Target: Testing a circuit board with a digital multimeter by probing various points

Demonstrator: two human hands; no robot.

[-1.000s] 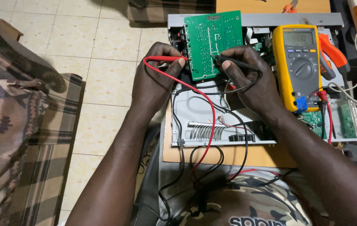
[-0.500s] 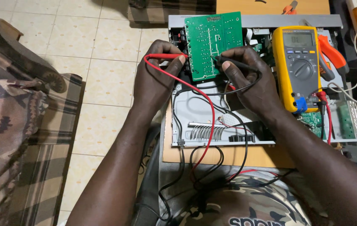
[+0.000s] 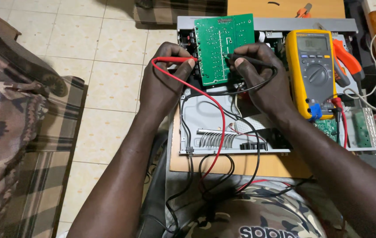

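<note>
2 probes are on the green circuit board (image 3: 223,48), so the testing looks under way rather than finished. Going from the left, a patterned sofa (image 3: 16,145) stands beside the tiled floor (image 3: 104,88). The left hand (image 3: 163,86) pinches the red probe (image 3: 174,59) between its fingers, tip at the board's left edge. The board stands tilted up out of the opened metal case (image 3: 205,121), which rests on the wooden bench (image 3: 241,165). The right hand (image 3: 263,79) grips the black probe (image 3: 247,61), its tip pressed to the solder side near the middle. Just right of it leans a yellow meter (image 3: 313,72), both leads plugged in; its screen is too faint to read, so I cannot tell whether a reading has come. The case remains open, and orange pliers (image 3: 347,57) lie behind the meter.
</note>
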